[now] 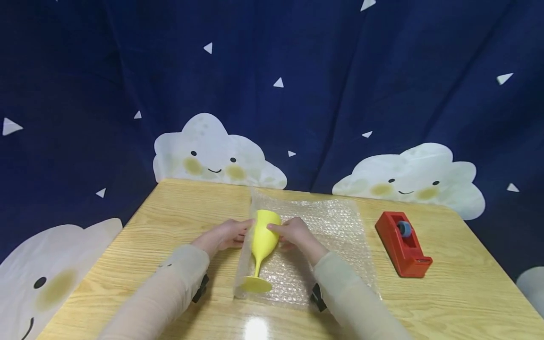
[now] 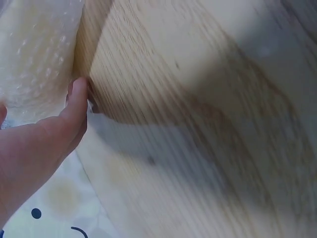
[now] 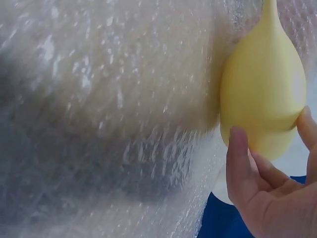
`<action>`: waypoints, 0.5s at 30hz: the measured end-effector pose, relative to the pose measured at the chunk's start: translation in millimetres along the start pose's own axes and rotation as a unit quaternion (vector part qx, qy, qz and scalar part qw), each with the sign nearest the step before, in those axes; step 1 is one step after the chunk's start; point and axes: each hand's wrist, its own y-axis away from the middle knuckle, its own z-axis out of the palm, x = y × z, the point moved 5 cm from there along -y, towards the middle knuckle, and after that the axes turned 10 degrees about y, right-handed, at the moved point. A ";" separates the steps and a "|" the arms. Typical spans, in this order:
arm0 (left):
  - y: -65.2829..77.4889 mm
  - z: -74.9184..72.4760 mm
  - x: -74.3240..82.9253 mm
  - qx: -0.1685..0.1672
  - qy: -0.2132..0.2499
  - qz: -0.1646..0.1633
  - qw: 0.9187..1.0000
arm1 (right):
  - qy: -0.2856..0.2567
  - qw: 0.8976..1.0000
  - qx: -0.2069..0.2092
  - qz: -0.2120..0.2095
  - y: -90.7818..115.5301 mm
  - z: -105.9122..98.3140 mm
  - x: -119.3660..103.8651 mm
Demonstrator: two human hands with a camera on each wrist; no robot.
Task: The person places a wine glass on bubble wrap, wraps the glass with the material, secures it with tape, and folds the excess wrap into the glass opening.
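Note:
A yellow goblet (image 1: 264, 241) lies on its side on a sheet of bubble wrap (image 1: 335, 236), bowl toward the back and round foot toward the front. My right hand (image 1: 295, 233) grips the bowl near its rim; in the right wrist view, thumb and fingers sit on opposite sides of the yellow bowl (image 3: 265, 89). At the sheet's left edge, my left hand (image 1: 227, 234) holds the raised edge against the goblet's left side. In the left wrist view, the fingers (image 2: 77, 104) lie along the outside of the bubble wrap (image 2: 39, 54), and the thumb is mostly out of frame.
A red tape dispenser (image 1: 399, 245) with a blue-grey roll of tape (image 1: 404, 229) stands right of the sheet. Everything rests on a light wooden table (image 1: 463, 288). Behind it hangs a dark blue curtain (image 1: 297, 108) with white clouds and triangles.

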 end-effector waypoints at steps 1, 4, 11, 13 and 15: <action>-0.6 1.8 0.1 -0.001 0.002 0.000 1.000 | 0.007 1.000 0.004 -0.001 -0.1 -1.9 1.0; -1.9 6.0 0.6 -0.005 0.004 -0.001 1.000 | 0.013 1.000 0.002 -0.008 -0.3 -5.2 2.8; -5.3 11.4 3.1 -0.016 0.001 0.004 1.000 | -0.004 1.000 -0.022 -0.008 0.9 -10.1 6.6; -6.6 12.6 3.6 -0.015 0.004 0.004 1.000 | -0.004 1.000 -0.023 -0.009 1.3 -11.6 7.1; -7.4 13.9 3.5 -0.011 0.007 0.003 1.000 | -0.003 1.000 -0.024 -0.010 1.7 -12.9 7.8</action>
